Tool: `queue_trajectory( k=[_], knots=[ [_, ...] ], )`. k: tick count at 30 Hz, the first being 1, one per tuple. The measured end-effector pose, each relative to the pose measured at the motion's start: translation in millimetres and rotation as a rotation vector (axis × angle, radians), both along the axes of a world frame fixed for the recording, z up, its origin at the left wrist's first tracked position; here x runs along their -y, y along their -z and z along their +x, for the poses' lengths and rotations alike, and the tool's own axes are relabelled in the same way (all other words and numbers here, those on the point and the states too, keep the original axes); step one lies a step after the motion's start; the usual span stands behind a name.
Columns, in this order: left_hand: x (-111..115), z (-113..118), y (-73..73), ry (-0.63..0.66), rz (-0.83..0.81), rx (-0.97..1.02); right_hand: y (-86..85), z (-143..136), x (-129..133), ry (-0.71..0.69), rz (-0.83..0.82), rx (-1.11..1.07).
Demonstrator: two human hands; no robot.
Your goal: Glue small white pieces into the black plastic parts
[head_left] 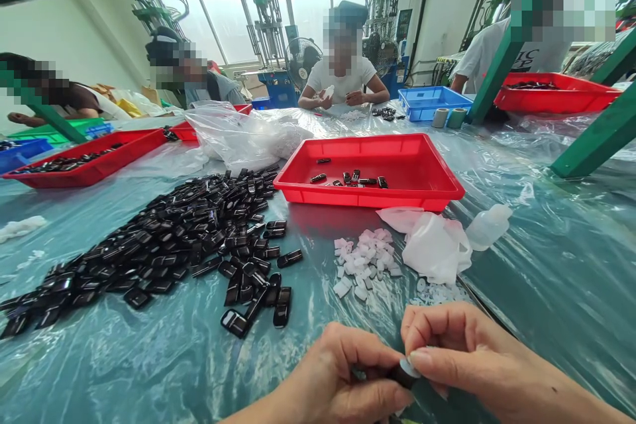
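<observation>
My left hand (342, 371) is closed on a small dark plastic part (403, 377), mostly hidden between thumb and fingers. My right hand (462, 354) pinches a small pale translucent piece (409, 367) against that part, thumb and forefinger together. Just beyond my hands lies a loose heap of white translucent pieces (366, 258). To the left spreads a large pile of glossy black plastic parts (173, 238), some with clear windows. A crumpled white plastic bag (434, 248) rests beyond my right hand, with small clear bits (440, 293) at its near edge.
A red tray (368, 197) with several black parts stands ahead. Clear plastic sheeting covers the green table (149, 371). Another red tray (89, 169) is at left, a blue basket (432, 106) farther back. Green posts (596, 132) rise at right. Several people sit around the table.
</observation>
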State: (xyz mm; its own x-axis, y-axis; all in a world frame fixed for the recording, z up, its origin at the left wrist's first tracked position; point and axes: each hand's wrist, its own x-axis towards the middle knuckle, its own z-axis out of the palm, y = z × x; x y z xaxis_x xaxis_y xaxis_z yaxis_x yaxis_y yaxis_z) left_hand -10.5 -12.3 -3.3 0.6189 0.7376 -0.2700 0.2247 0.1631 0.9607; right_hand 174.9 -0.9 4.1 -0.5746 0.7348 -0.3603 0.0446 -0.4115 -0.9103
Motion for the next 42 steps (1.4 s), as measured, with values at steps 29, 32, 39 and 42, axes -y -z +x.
queue_trajectory(
  k=[29,32,39,42],
  knots=[
    [-1.3,1.7,1.4,0.02,0.175,-0.099,6.6,-7.1,7.4,0.212,-0.299,-0.035],
    [-1.3,1.7,1.5,0.011,0.244,-0.112,7.5,-7.9,7.7,0.194,-0.265,-0.032],
    [0.5,0.5,0.7,-0.239,0.043,-0.016,6.0,6.9,-2.3,0.2,0.203,0.144],
    [-0.6,-0.2,3.6,-0.372,-0.079,0.031,12.9,15.6,-11.4,0.268,0.676,0.384]
  ],
)
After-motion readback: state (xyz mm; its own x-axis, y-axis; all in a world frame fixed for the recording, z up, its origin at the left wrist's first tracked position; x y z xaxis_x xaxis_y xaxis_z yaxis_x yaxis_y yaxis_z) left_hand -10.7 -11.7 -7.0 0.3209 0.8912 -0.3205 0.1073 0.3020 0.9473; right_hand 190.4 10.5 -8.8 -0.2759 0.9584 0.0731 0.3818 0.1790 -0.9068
